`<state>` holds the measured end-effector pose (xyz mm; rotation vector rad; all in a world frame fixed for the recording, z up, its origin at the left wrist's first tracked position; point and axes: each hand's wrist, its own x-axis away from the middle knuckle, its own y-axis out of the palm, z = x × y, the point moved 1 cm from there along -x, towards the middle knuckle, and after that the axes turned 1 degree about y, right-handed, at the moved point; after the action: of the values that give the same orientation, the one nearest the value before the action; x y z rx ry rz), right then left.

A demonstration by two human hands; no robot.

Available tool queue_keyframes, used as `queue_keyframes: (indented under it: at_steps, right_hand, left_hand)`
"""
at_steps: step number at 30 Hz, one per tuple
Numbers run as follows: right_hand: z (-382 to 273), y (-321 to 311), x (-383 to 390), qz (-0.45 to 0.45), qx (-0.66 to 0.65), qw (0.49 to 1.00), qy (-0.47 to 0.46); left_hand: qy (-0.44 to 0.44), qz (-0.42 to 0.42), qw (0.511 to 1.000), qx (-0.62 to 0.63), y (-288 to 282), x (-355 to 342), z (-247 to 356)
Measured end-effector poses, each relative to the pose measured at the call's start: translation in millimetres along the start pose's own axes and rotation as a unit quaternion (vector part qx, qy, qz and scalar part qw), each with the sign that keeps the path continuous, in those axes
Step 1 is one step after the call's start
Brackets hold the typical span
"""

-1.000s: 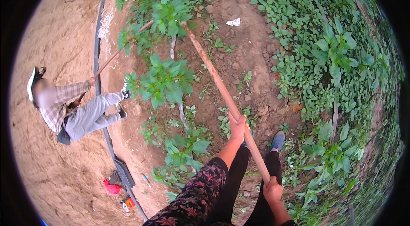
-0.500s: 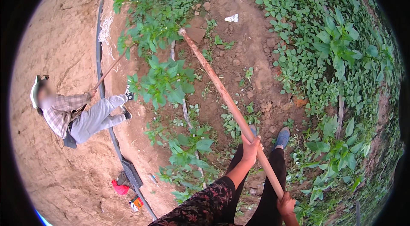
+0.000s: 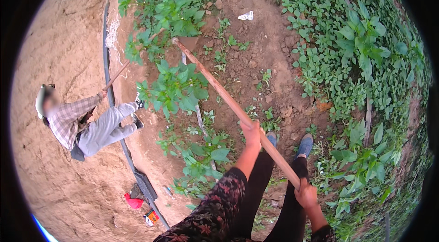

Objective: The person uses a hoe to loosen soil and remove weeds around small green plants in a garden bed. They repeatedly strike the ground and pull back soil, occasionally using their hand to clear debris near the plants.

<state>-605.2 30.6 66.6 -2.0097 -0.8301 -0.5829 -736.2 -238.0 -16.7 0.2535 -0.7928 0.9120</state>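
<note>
A long wooden-handled hoe [image 3: 219, 87] slants from lower right to upper left across the picture. My left hand [image 3: 251, 135] is wrapped round the handle about midway down. Lower on the same handle, close to its butt end, my right hand [image 3: 306, 195] is closed. The hoe's blade [image 3: 188, 42] is at the far end, partly among green leafy plants [image 3: 176, 85] in the left row. How deep its edge sits in the soil cannot be made out. Small weeds [image 3: 225, 43] grow in the bare soil just right of the blade.
A dense green row [image 3: 366, 50] runs along the right. A co-worker [image 3: 75, 121] at left holds another long handle [image 3: 120, 73] reaching into the plants. A black pipe [image 3: 107, 59] borders the bed; a red item [image 3: 133, 201] lies near it. A white scrap [image 3: 245, 15] lies ahead.
The hoe's head has swung left toward the plants. My left hand has moved left and up with the handle, and my right hand has risen. The co-worker's handle has shifted slightly.
</note>
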Motion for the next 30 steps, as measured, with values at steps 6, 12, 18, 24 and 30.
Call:
queue_keyframes:
  at_steps: [6, 12, 18, 24, 30]
  right_hand:
    - [-36, -16, -85, 0.014, -0.037, 0.998, -0.053]
    - [-41, -31, -130, 0.017, -0.041, 0.996, -0.071]
    - [-31, -35, -138, 0.015, -0.042, 0.997, -0.059]
    - [-25, -37, -124, 0.012, -0.031, 0.999, -0.038]
    - [-14, -37, -129, 0.022, -0.009, 0.999, -0.044]
  left_hand:
    - [0.044, 0.048, 0.998, -0.024, 17, -76, 45]
    - [0.058, 0.06, 0.995, -0.059, 39, -111, 63]
    - [0.039, 0.02, 0.998, -0.034, 52, -113, 56]
    - [0.035, 0.053, 0.997, -0.035, 60, -103, 37]
    - [0.017, 0.013, 0.999, -0.025, 55, -120, 27]
